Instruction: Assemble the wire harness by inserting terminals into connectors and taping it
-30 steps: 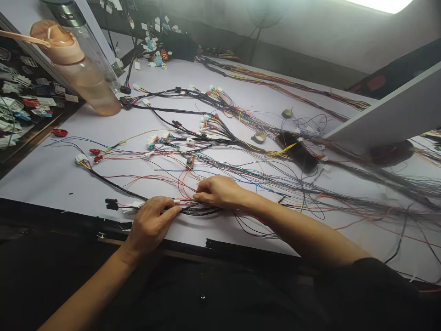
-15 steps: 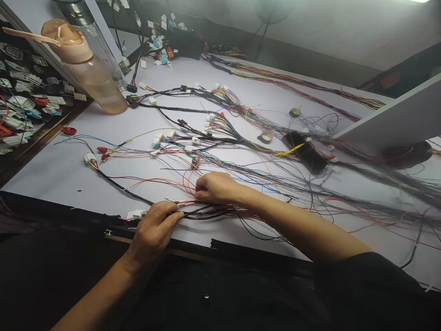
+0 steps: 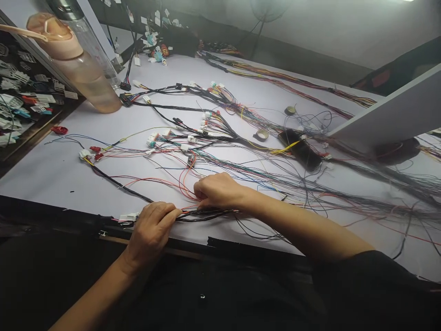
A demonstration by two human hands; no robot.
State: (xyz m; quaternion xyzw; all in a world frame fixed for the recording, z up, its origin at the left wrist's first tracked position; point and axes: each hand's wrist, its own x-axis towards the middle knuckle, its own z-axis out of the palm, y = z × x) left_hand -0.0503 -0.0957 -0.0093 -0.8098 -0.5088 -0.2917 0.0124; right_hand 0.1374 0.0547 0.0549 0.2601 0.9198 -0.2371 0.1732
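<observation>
My left hand (image 3: 153, 230) is closed around a wire harness (image 3: 206, 214) near the table's front edge, thumb pressed along the black-wrapped wires. To its right, my right hand (image 3: 217, 191) has its fingers curled in a pinch over the same bundle, where red wires (image 3: 181, 186) loop up beside it. Its fingertips are partly hidden, so what sits between them is unclear. A white connector (image 3: 128, 218) lies just left of my left hand. From behind that hand, a black-taped branch (image 3: 117, 183) runs up to another white connector (image 3: 83, 155).
More harnesses with loose wires (image 3: 241, 138) spread across the white table. A phone (image 3: 299, 149) lies among them, near a tape roll (image 3: 261, 134). Bottles stand at the left, including a peach water bottle (image 3: 86, 80). Beside it is a bin of connectors (image 3: 29, 94). A white panel (image 3: 389, 105) rises at right.
My left fingers have closed down over the harness, covering a wire end that stuck up there. My right hand stays curled at the bundle. The whole view has shifted slightly.
</observation>
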